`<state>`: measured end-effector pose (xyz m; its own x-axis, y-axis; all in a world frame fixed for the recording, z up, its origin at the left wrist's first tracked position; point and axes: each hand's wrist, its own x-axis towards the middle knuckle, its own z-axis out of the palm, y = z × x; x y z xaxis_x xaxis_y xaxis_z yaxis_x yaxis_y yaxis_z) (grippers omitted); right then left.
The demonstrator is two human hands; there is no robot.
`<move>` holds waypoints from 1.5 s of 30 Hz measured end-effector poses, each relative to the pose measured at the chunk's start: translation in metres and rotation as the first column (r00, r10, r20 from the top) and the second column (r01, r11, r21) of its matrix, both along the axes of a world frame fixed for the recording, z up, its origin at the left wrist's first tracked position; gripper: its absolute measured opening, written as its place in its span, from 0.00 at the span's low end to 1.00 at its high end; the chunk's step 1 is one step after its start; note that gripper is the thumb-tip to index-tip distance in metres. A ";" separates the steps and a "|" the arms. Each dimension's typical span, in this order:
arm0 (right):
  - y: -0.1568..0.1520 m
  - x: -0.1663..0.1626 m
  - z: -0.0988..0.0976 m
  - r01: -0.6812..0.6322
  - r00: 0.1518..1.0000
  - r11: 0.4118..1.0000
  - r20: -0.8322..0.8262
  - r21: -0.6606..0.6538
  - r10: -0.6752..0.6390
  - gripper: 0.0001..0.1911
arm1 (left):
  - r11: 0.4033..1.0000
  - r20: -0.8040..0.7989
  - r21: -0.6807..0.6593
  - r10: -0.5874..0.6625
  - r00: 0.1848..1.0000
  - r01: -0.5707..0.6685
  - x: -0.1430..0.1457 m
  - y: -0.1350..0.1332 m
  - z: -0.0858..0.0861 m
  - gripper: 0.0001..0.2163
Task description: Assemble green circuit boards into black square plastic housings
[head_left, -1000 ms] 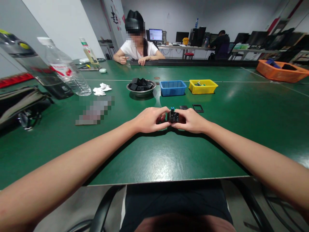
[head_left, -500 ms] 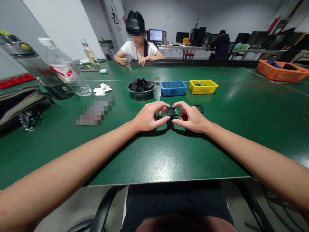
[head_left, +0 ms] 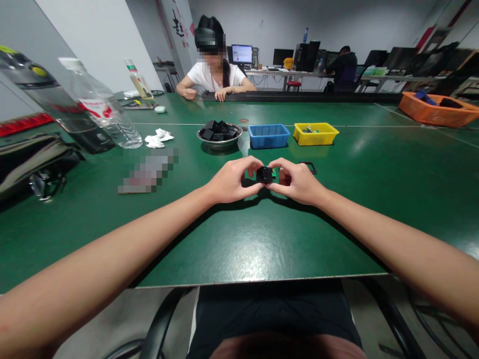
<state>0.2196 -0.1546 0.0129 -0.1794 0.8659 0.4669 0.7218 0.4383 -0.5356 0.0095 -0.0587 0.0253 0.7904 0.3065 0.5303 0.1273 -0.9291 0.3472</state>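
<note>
Over the middle of the green table [head_left: 239, 239], my left hand [head_left: 230, 180] and my right hand [head_left: 297, 181] meet around a small black square part [head_left: 265, 174]. Both pinch it between thumb and fingers. A sliver of green circuit board shows at the part's right edge, under my right fingers. Just behind my right hand a thin black square frame [head_left: 309, 167] lies flat on the table.
A steel bowl [head_left: 219, 141] of black parts, a blue bin [head_left: 268, 136] and a yellow bin [head_left: 315, 133] stand behind my hands. Bottles [head_left: 101, 107], crumpled tissue [head_left: 157, 138] and a bag [head_left: 33, 162] sit at left. An orange basket [head_left: 436, 112] is far right. A person sits across the table.
The part was held upright with a blue piece on top; both hands have turned it flat and closed in tighter around it, at almost the same spot.
</note>
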 end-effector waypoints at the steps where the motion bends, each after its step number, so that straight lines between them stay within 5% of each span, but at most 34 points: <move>1: 0.000 0.001 0.000 0.016 1.000 1.000 0.008 -0.008 -0.016 0.16 | 1.000 0.007 0.000 0.019 1.000 -0.019 0.000 0.001 0.000 0.13; 6: 0.005 0.009 0.001 0.118 0.987 0.991 0.099 0.063 -0.124 0.10 | 0.984 -0.029 0.023 0.177 0.984 -0.177 -0.005 0.019 0.000 0.13; 12: 0.013 0.020 -0.002 0.106 0.943 0.968 0.287 0.226 -0.170 0.10 | 0.976 -0.149 0.044 0.219 0.964 -0.215 -0.009 0.042 -0.007 0.15; 22: 0.018 0.019 -0.009 0.036 0.914 0.996 0.401 0.081 -0.066 0.11 | 0.971 -0.239 0.055 0.240 0.941 -0.234 -0.007 0.043 -0.013 0.20; 29: 0.018 0.019 -0.008 0.006 0.932 0.998 0.362 0.057 -0.027 0.07 | 0.974 -0.074 0.200 0.126 0.989 -0.109 -0.006 0.022 -0.002 0.13; 45: 0.004 0.003 -0.001 -0.166 0.952 0.948 0.296 0.272 0.082 0.09 | 0.969 -0.175 0.210 -0.089 0.981 0.126 -0.002 0.006 0.003 0.17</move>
<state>0.2231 -0.1503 0.0115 -0.4348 0.6627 0.6097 0.7527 0.6391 -0.1579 0.0075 -0.0528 0.0281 0.8935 0.1055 0.4365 0.0603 -0.9914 0.1162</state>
